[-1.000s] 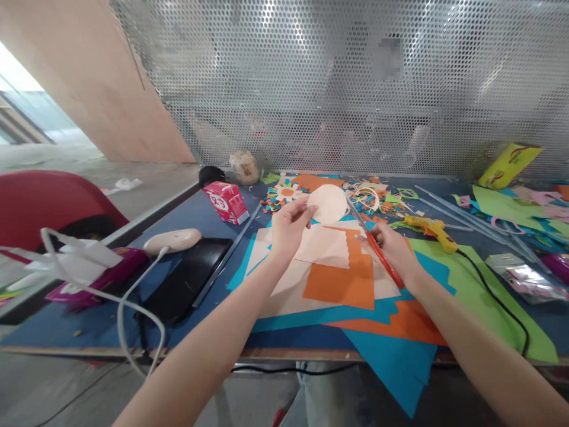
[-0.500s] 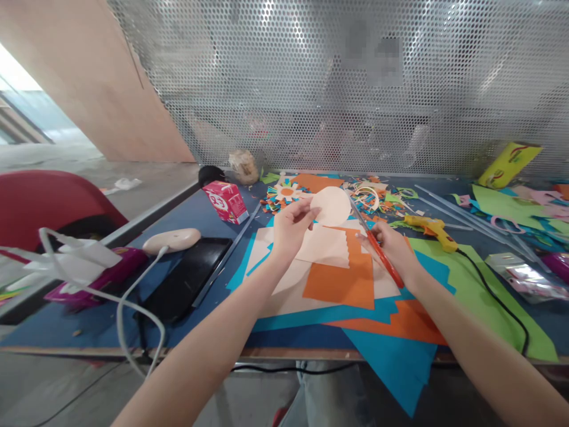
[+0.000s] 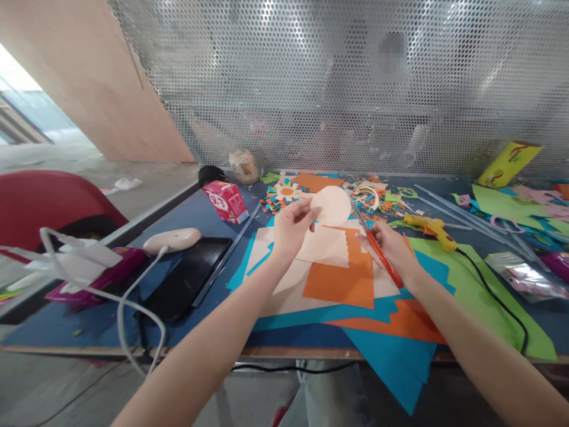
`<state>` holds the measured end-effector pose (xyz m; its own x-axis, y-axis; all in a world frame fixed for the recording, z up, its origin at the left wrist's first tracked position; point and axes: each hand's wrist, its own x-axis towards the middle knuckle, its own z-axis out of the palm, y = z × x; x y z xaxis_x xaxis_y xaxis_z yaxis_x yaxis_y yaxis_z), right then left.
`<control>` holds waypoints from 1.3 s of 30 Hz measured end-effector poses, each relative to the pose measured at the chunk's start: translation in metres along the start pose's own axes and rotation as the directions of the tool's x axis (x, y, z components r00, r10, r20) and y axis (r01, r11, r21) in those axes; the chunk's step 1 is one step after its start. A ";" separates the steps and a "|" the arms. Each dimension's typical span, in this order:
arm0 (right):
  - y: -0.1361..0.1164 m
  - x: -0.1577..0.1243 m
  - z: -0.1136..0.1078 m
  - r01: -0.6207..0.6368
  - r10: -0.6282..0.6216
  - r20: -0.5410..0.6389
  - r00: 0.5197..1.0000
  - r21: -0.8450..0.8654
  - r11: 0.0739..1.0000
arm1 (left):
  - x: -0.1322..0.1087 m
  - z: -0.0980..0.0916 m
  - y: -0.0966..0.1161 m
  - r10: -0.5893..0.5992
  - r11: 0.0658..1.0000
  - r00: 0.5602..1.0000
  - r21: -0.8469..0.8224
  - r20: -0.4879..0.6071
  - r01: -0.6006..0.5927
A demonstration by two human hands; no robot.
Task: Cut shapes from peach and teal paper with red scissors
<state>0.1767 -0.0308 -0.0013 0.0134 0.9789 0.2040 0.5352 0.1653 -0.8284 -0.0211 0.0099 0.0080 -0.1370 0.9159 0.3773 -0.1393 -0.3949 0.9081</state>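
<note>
Between the fingers of my left hand (image 3: 293, 222) is a cream paper circle (image 3: 332, 206), pinched at its left edge and held above the table. My right hand (image 3: 391, 246) grips red-handled scissors (image 3: 377, 244), whose blades point up and away, with the tips close to the circle's right edge. Whether the blades touch the paper I cannot tell. Below both hands lie stacked sheets: a cream sheet with a zigzag edge (image 3: 326, 246), an orange sheet (image 3: 340, 284) and blue paper (image 3: 311, 315). Behind the circle sits a paper flower (image 3: 287, 190) with an orange centre.
Colourful paper scraps (image 3: 362, 198) are heaped at the back. On the right are a yellow glue gun (image 3: 431, 230), green paper (image 3: 489, 296) and clear sticks (image 3: 471, 216). At left lie a black phone (image 3: 186, 279), a pink box (image 3: 226, 201) and white cables (image 3: 120, 308).
Almost nothing differs. Both hands, the paper circle and the scissors stay in nearly the same place.
</note>
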 end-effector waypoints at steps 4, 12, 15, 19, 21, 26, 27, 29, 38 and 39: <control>0.001 0.001 0.000 0.024 -0.024 -0.006 1.000 -0.022 0.999 | -0.001 0.000 0.000 -0.002 1.000 1.000 -0.007 0.004 0.002; -0.004 0.000 -0.004 0.037 -0.041 -0.034 0.999 -0.106 0.994 | 0.001 0.000 -0.002 0.003 1.000 1.000 -0.015 0.008 -0.003; -0.003 0.001 -0.004 0.025 -0.028 -0.027 0.999 -0.106 0.994 | 0.003 -0.002 -0.004 0.000 1.000 1.000 -0.012 0.009 0.000; -0.001 0.002 -0.005 0.007 -0.009 -0.020 1.000 -0.132 0.991 | 0.005 -0.004 -0.005 0.009 1.000 1.000 0.015 0.007 -0.009; -0.001 0.002 -0.006 0.000 -0.004 -0.025 1.000 -0.146 0.989 | 0.006 -0.005 -0.005 0.023 0.998 1.000 0.057 -0.006 -0.023; 0.000 0.002 -0.007 -0.010 0.006 -0.026 1.000 -0.169 0.986 | 0.008 -0.009 -0.004 0.106 0.975 0.994 0.196 -0.001 -0.103; 0.001 0.002 -0.007 -0.004 0.000 -0.026 1.000 -0.165 0.986 | 0.008 -0.010 -0.004 0.122 0.970 0.993 0.213 0.005 -0.120; 0.004 0.003 -0.006 0.013 -0.016 -0.019 1.000 -0.146 0.989 | 0.008 -0.010 -0.003 0.140 0.963 0.990 0.231 0.017 -0.140; 0.010 0.004 -0.003 0.017 -0.012 0.046 0.999 -0.099 0.995 | 0.008 -0.010 -0.006 0.090 0.985 0.996 0.149 -0.004 -0.088; 0.010 0.004 -0.003 0.013 -0.008 0.046 0.999 -0.099 0.995 | 0.008 -0.010 -0.007 0.083 0.988 0.996 0.131 -0.012 -0.081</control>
<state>0.1847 -0.0260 -0.0069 -0.0295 0.9820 0.1867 0.6166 0.1648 -0.7698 -0.0306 0.0196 0.0030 -0.1594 0.8789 0.4495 0.0018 -0.4551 0.8904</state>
